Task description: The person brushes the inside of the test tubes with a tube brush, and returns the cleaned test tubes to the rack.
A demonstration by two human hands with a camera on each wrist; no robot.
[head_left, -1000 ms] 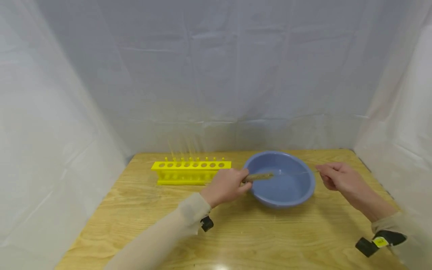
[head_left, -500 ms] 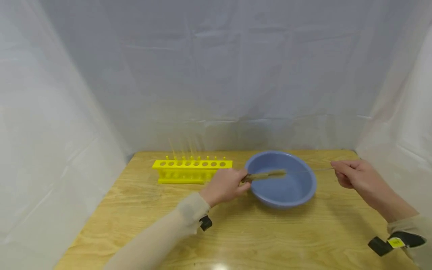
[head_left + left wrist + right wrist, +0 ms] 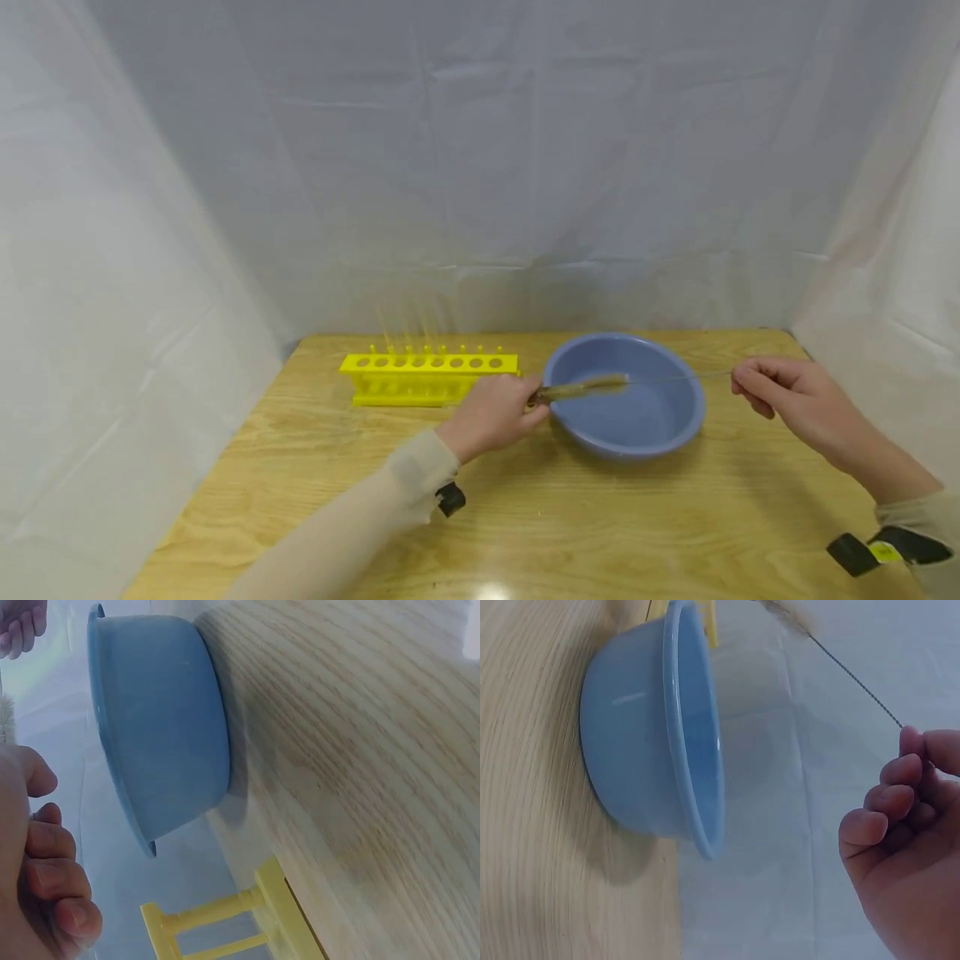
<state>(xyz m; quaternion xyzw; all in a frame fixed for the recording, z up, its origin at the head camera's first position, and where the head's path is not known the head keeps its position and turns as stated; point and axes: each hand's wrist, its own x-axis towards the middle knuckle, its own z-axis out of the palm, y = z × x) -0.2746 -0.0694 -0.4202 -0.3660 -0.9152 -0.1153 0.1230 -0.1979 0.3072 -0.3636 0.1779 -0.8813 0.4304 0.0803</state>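
Note:
Over the blue basin (image 3: 660,417), a test tube brush (image 3: 592,385) lies almost level between my hands. My left hand (image 3: 491,412) grips what looks like a clear test tube around the bristles, mostly hidden in the fist. To the right, my right hand (image 3: 791,400) pinches the far end of the brush's thin wire between thumb and forefinger. The twisted wire (image 3: 855,679) shows clearly in the right wrist view, its tan bristles at the top edge. In the left wrist view, curled left fingers (image 3: 56,877) sit beside the basin's rim.
A yellow test tube rack (image 3: 427,363) stands left of the basin, partly behind the left hand. Several clear test tubes (image 3: 408,327) lean up from its left half. The wooden table (image 3: 570,533) is enclosed by white plastic sheeting (image 3: 480,167) at the back and sides.
My right hand moved right, drawing the brush partly outward from the left hand, then came back slightly left. The left hand stayed almost in place.

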